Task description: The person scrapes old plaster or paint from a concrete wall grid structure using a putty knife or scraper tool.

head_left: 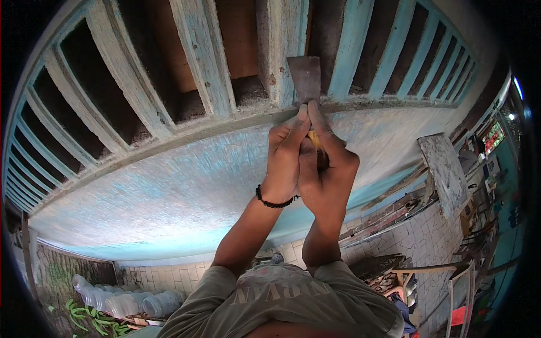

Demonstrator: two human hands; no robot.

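Both hands grip one scraper (306,78) with a wide flat metal blade and a partly hidden yellow handle. My left hand (285,154), with a black beaded bracelet at the wrist, holds it from the left. From the right, my right hand (331,156) closes round it. Both thumbs press near the base of the blade, which points up in front of a weathered slat (283,50) with flaking blue paint. Whether the blade touches the wood cannot be told. Below the slats runs a ledge (211,122) over a wall (203,186) with worn blue and whitish paint.
Clear plastic containers (127,302) and green plants (84,314) are at the lower left. On the right, a worn board (444,169) leans above long wooden pieces (393,215) on the tiled floor (414,245). A wooden frame (460,295) stands at the lower right.
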